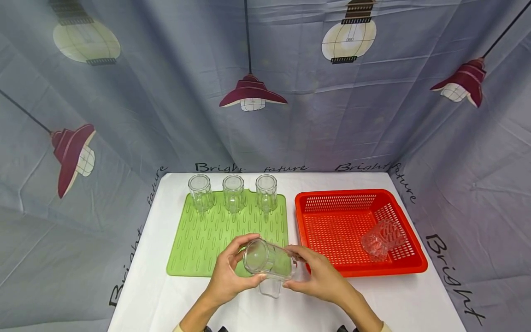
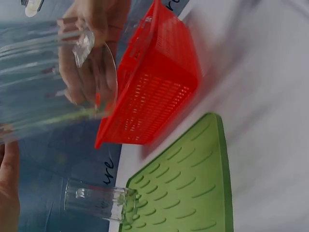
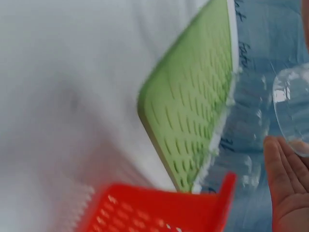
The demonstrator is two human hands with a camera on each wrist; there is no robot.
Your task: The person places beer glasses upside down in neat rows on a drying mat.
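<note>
Between my two hands a clear glass mug [image 1: 271, 259] is held tilted on its side, over the front right corner of the green mat [image 1: 224, 230]. My left hand [image 1: 232, 267] grips its left end, fingers over the top and thumb underneath. At the other end my right hand [image 1: 317, 276] holds it between fingers and thumb. A clear loop like a handle [image 1: 270, 289] hangs below the mug. Three more glass mugs, a left one [image 1: 201, 193], a middle one [image 1: 234, 193] and a right one [image 1: 266, 193], stand in a row along the mat's back edge.
A red plastic basket [image 1: 302, 226] with perforated walls stands right of the mat. One glass mug [image 1: 381, 237] lies tipped over in its right part. White cloth [image 1: 157, 299] covers the table, and a grey printed curtain [image 1: 282, 133] surrounds it at the back and sides.
</note>
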